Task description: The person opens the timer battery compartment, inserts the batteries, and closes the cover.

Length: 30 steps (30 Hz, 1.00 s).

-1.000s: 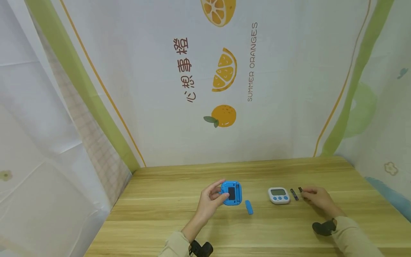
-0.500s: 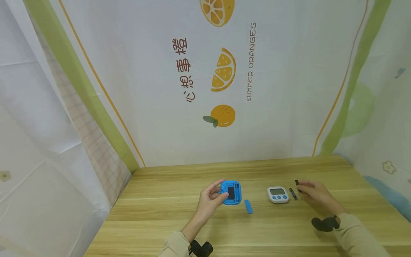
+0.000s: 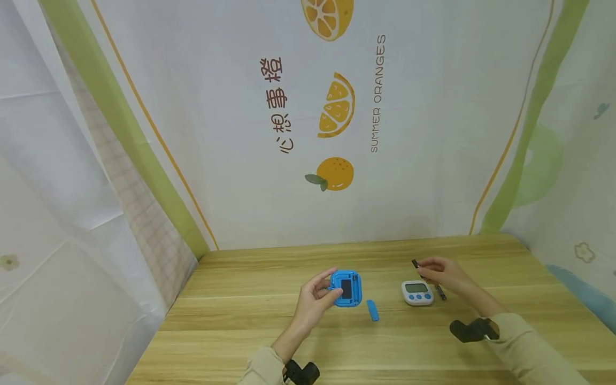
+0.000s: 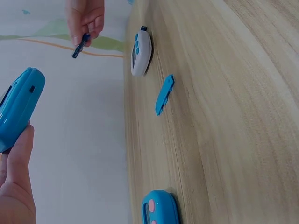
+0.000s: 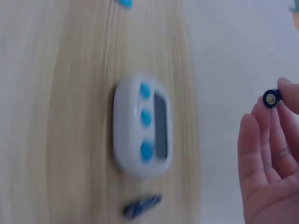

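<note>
My left hand (image 3: 313,307) grips a blue digital timer (image 3: 354,289), its back facing me with the battery compartment uncovered and my thumb across it. Over the table behind the white timer, my right hand (image 3: 447,275) pinches a small dark battery (image 3: 416,265) between thumb and fingers. One end of that battery (image 5: 271,98) faces the camera in the right wrist view. Below the right hand, the white timer (image 3: 417,294) with blue buttons lies face up. A second battery (image 3: 440,292) lies just right of it. The blue battery cover (image 3: 372,310) rests on the table between the two timers.
Another blue timer with pink buttons (image 4: 161,207) lies on the wooden table (image 3: 269,331), seen at the bottom of the left wrist view. A white curtain (image 3: 414,176) printed with oranges hangs along the table's back edge.
My right hand has lifted the battery from beside the other one and carried it left, to above the white timer's far side. The left hand with the blue timer has stayed in place.
</note>
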Motion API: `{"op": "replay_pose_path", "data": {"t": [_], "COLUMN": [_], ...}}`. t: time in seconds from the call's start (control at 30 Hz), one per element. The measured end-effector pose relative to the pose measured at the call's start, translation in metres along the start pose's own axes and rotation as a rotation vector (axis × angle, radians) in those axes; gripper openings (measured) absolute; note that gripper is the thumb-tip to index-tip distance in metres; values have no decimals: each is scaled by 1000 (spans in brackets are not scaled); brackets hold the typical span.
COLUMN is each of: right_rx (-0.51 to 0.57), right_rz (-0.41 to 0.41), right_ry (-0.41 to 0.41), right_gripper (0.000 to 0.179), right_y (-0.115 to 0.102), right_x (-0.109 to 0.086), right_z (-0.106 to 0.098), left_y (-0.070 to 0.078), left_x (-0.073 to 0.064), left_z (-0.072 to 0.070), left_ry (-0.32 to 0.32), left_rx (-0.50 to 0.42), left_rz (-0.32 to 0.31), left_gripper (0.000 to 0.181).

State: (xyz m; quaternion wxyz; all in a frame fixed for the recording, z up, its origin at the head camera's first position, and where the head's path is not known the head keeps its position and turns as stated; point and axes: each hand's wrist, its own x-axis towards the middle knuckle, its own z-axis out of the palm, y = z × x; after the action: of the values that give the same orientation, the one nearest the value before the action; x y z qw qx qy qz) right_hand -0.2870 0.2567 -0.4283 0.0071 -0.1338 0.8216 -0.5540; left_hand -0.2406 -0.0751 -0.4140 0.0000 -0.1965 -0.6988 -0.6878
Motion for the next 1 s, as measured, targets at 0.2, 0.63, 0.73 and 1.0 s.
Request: {"op": "replay_pose_path", "data": {"t": [0.2,0.63,0.73,1.0], "right_rx": [38,49,64,105], "right_rz": [-88,-171,-212,-219], "right_ry": [-74,-180,-199,-223], "right_gripper": [37,33,30,28], "right_y": [-24,-75,-80,-74], "right_x": [4,2,1,-3], "right_z": [24,63,72,98], "left_y": [7,23,23,24], "left_x": [-1,-4,-4,-3], "left_z": [0,1,1,2], "left_ry": [10,33,42,56], "left_rx": [5,-4,-10,-18], "left_rz": [-6,-8,-13,-19], "left_gripper": [45,44,44,43]}}
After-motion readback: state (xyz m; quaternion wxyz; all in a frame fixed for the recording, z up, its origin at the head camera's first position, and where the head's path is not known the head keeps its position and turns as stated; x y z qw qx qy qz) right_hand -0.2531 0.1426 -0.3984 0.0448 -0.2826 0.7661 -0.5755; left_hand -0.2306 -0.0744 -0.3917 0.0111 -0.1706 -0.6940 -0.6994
